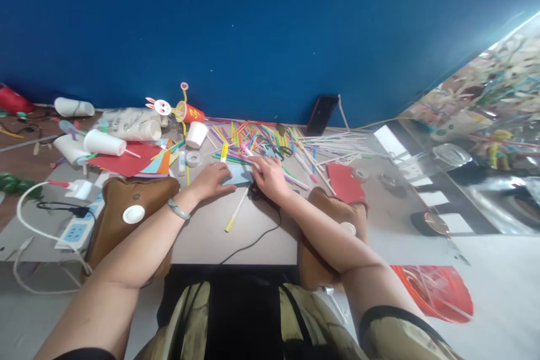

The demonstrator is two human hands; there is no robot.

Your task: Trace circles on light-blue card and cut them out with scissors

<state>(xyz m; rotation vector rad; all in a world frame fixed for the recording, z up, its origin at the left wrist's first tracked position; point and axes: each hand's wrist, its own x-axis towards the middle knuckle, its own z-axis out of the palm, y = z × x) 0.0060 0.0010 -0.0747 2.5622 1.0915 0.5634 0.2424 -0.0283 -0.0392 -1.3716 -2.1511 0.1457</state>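
A small light blue piece of paper lies on the table between my two hands. My left hand, with a pale bangle at its wrist, holds the paper's left end, thumb along the near edge and fingers at the far side. On the right end, my right hand has its fingers bent over the paper; their tips are partly hidden. A white stick-like pen with a yellow end lies just in front of the paper. Beyond the hands are a yellow-labelled tube and a pink-and-white stick.
Many coloured straws and scissors lie along the blue wall. A phone leans there. Paper cups and red paper are at left, beside a power strip. Brown cushions lie under my forearms; a black cable crosses the front.
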